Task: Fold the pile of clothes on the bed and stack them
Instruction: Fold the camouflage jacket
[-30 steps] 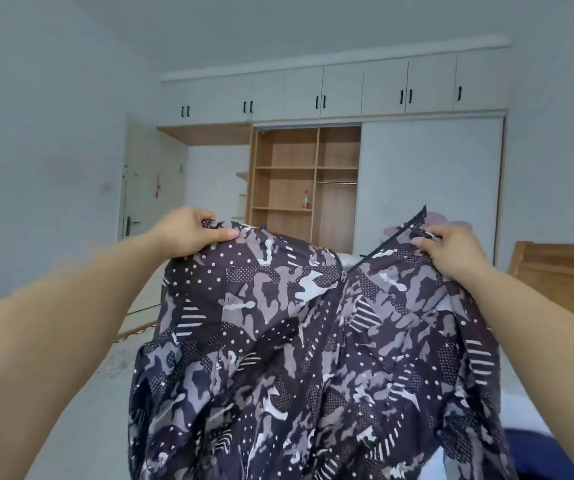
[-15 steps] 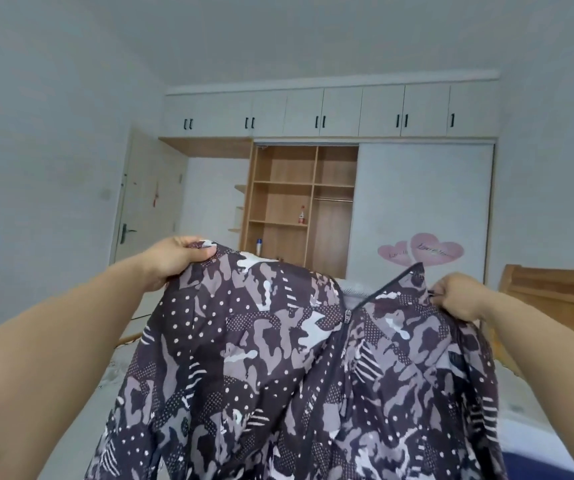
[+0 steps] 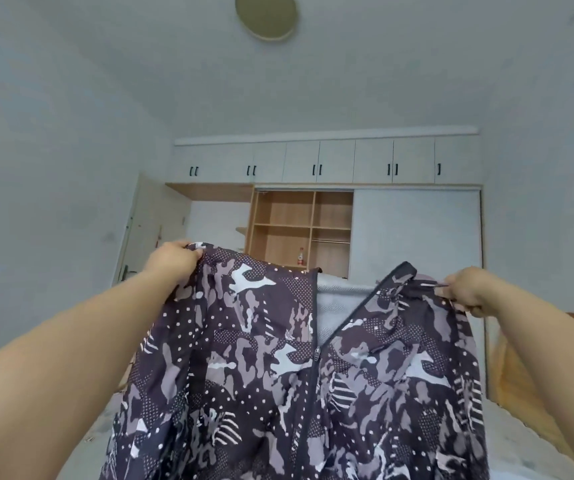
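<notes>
1. The left hand (image 3: pixel 174 259), at 9 o'clock, is closed on one shoulder of the patterned jacket (image 3: pixel 278 375).
2. The right hand (image 3: pixel 469 289), at 3 o'clock, pinches the other shoulder.
3. The jacket hangs spread in the air between both hands, zipper (image 3: pixel 316 355) partly open.
4. Step in hand, as judged: spreading the garment before folding.
5. Next move calls for lowering it flat toward 6 o'clock, keeping the shoulders level.
</notes>
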